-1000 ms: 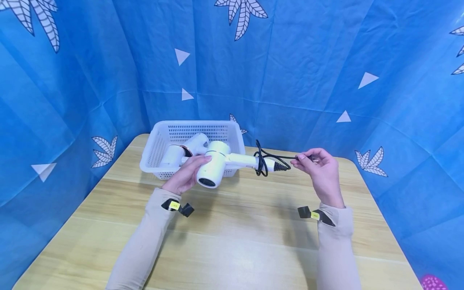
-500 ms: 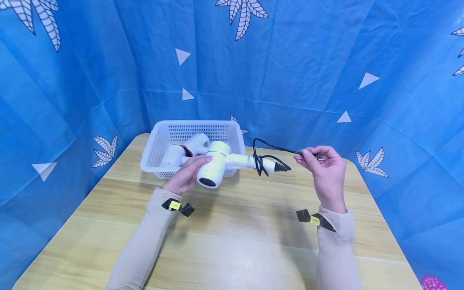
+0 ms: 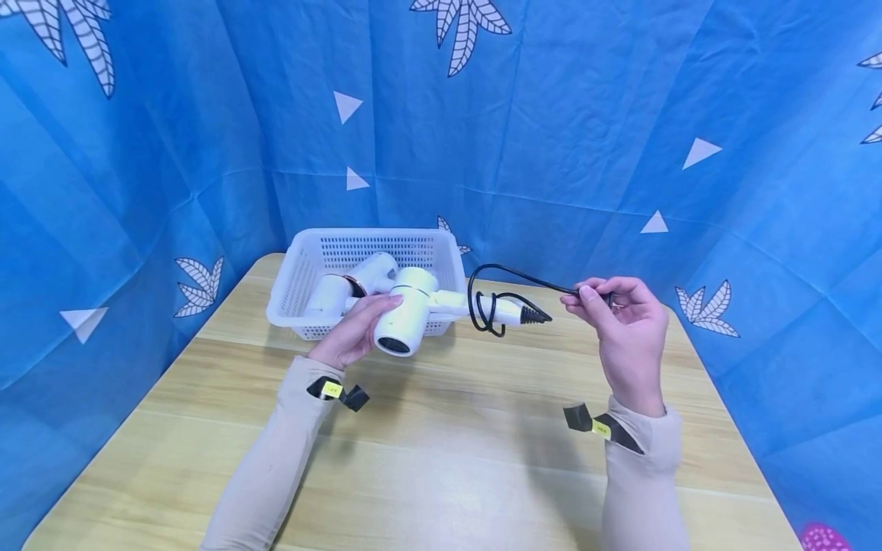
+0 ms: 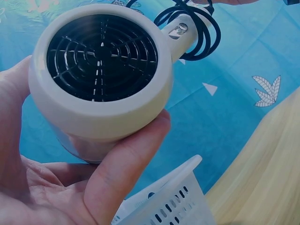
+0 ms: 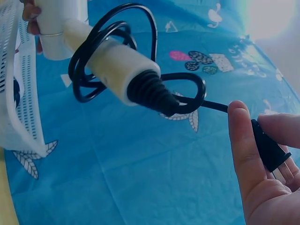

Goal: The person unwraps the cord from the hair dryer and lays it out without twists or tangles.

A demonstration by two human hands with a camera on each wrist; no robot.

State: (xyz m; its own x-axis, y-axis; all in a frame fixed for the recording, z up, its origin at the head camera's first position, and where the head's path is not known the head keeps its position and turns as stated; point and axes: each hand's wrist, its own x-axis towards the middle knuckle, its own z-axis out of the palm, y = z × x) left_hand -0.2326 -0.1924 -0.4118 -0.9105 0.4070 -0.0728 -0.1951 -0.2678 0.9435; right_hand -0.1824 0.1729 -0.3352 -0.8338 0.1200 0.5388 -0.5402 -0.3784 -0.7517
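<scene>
My left hand (image 3: 354,334) grips a white hair dryer (image 3: 403,320) by its barrel, in front of the basket. Its handle points right, with a black cord (image 3: 513,269) looped around it. In the left wrist view the round grille (image 4: 102,58) of the hair dryer faces the camera, thumb and fingers around the barrel. My right hand (image 3: 630,333) pinches the plug end of the cord, off to the right. The black plug (image 5: 268,145) with its metal prongs shows between thumb and fingers in the right wrist view. The cord arcs from the handle to that hand.
A white perforated basket (image 3: 279,306) stands at the back left of the wooden table (image 3: 441,451). Inside it lies another white hair dryer (image 3: 329,293) with a copper-coloured ring. A blue patterned curtain (image 3: 579,115) surrounds the table's back and sides.
My right hand has moved a little to the right with the plug. The cord's loops around the handle have loosened and spread wider, leftward. The left hand and hair dryer have stayed put.
</scene>
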